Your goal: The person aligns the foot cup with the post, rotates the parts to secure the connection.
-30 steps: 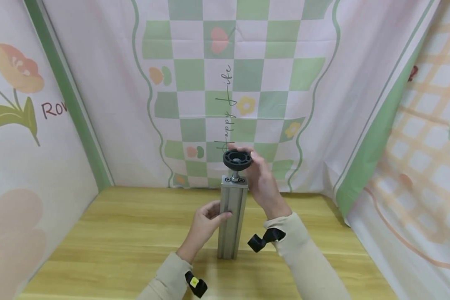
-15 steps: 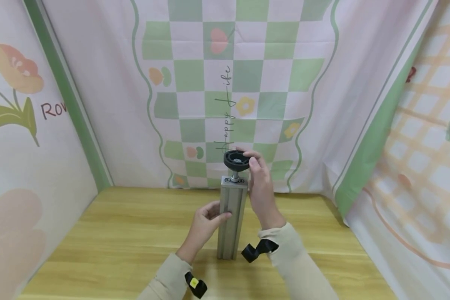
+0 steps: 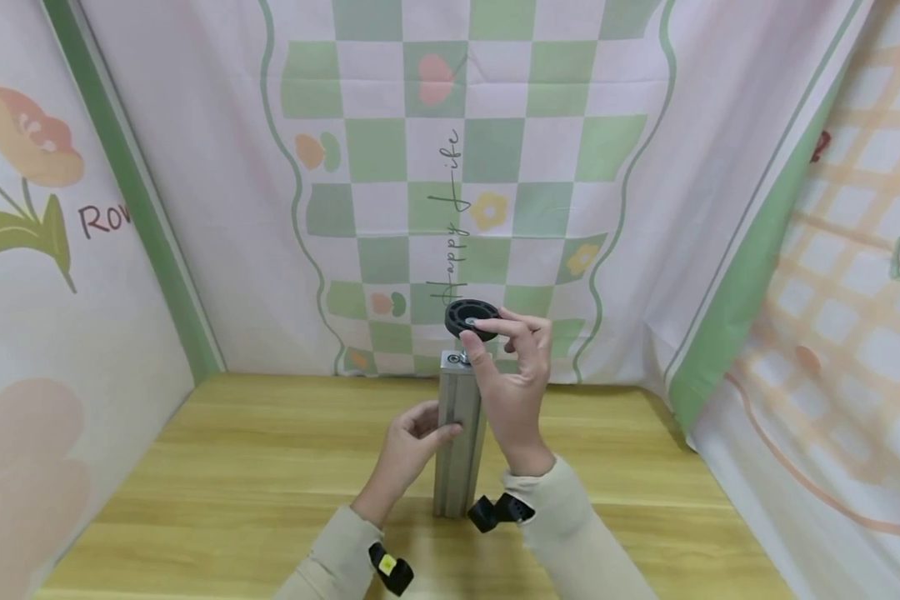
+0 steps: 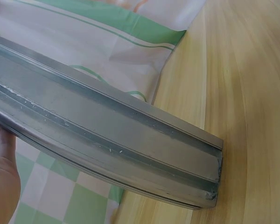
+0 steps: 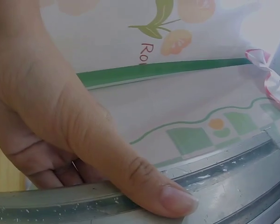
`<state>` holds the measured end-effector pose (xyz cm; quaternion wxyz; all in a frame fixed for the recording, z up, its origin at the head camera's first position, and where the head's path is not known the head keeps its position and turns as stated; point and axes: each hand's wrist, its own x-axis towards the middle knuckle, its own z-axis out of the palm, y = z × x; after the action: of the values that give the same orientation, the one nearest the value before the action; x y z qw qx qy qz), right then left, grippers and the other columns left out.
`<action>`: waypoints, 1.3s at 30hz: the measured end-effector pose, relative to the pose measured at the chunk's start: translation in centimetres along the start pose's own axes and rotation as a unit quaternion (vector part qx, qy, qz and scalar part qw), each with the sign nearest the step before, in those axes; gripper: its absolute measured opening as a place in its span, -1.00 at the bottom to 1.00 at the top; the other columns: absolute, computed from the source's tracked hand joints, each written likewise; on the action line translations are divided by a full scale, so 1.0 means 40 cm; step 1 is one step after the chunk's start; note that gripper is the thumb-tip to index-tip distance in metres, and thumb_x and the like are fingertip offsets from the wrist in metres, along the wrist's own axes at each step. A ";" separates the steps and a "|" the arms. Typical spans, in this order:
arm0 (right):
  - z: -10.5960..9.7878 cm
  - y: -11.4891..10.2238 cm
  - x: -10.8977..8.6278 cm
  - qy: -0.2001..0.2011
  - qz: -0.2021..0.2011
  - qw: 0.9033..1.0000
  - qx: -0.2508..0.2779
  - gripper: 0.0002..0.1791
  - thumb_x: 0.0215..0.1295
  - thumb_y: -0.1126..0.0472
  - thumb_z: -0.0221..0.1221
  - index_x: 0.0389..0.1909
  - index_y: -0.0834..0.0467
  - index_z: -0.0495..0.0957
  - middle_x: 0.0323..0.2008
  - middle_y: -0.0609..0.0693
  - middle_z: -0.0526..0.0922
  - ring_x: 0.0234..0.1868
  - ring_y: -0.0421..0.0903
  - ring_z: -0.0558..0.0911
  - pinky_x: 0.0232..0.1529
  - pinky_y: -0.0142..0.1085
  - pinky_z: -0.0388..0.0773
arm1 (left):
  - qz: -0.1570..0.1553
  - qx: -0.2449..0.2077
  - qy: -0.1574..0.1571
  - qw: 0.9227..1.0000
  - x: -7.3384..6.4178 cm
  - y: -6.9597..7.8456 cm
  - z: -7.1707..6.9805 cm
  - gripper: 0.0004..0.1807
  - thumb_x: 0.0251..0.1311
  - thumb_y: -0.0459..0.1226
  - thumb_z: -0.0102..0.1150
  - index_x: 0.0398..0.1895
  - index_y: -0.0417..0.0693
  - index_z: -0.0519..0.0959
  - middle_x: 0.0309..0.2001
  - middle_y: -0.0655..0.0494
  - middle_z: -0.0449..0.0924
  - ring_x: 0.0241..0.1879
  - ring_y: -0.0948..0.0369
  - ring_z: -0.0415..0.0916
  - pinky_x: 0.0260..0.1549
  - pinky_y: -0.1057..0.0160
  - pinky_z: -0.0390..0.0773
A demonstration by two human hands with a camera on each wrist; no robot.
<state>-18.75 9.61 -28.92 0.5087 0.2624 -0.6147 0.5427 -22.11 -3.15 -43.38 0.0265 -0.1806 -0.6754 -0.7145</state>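
In the head view an aluminium extrusion profile (image 3: 454, 467) stands upright on the table. A levelling foot (image 3: 462, 310), with a round black pad and metal stem, sits at the centre of its top end, pad facing up. My left hand (image 3: 414, 440) grips the profile at mid-height, thumb across the front and fingers behind. That thumb (image 5: 163, 196) shows large against the profile in the right wrist view. My right hand (image 3: 516, 392) pinches the black pad, thumb at the near rim and index finger over its face. The right hand hides most of the stem.
The wooden table (image 3: 270, 467) spreads around the profile's lower end. Behind it hangs a checked curtain (image 3: 390, 150), and printed cloth walls (image 3: 22, 350) flank both sides. Black wrist camera mounts (image 3: 498, 510) sit at both sleeves, the right one close beside the profile.
The right hand has swung from behind the black pad round to its near side, with thumb and index finger now on it. The pad has turned and tilted slightly. The left hand has stayed put.
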 end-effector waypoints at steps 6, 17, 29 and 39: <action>-0.001 0.018 -0.001 -0.005 -0.007 1.000 -0.021 -0.81 0.12 0.39 0.38 -0.25 0.35 0.62 -0.18 0.38 0.36 0.07 0.38 0.40 -0.17 -0.14 0.22 | -0.003 0.005 -0.001 1.000 0.000 0.001 -0.002 -0.54 0.18 -0.12 0.44 0.11 -0.09 0.63 -0.06 0.03 0.69 -0.03 0.12 0.62 -0.03 0.25 0.62; -0.049 0.092 0.011 -0.093 0.020 0.995 -0.022 -0.41 0.41 -0.03 0.07 0.34 0.21 0.34 0.29 0.23 0.27 0.20 0.12 0.33 0.19 -0.02 0.21 | -0.001 0.007 0.000 1.000 0.000 -0.001 -0.002 -0.53 0.16 -0.11 0.46 0.10 -0.10 0.64 -0.08 0.04 0.70 -0.05 0.13 0.62 -0.04 0.26 0.62; -0.062 0.139 0.073 -0.275 0.221 0.893 0.279 -0.44 0.63 0.04 -0.42 0.41 0.16 0.33 0.44 0.10 0.28 0.48 0.05 0.17 0.49 0.06 -0.15 | -0.003 0.008 0.002 1.000 0.001 -0.002 -0.002 -0.52 0.16 -0.10 0.46 0.10 -0.12 0.63 -0.11 0.04 0.70 -0.08 0.13 0.62 -0.08 0.27 0.62; -0.050 0.161 0.063 -0.259 0.272 0.844 0.383 -0.53 0.62 0.07 -0.36 0.18 0.01 0.51 0.31 0.12 0.44 0.37 0.10 0.32 0.36 0.05 0.18 | 0.001 0.009 0.004 1.000 0.001 -0.005 -0.003 -0.53 0.15 -0.09 0.47 0.08 -0.11 0.64 -0.10 0.04 0.69 -0.07 0.12 0.62 -0.05 0.26 0.62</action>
<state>-24.57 13.82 -29.41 0.0223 0.3898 -0.5135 0.7641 -22.23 -3.24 -43.55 0.0316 -0.1777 -0.6818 -0.7090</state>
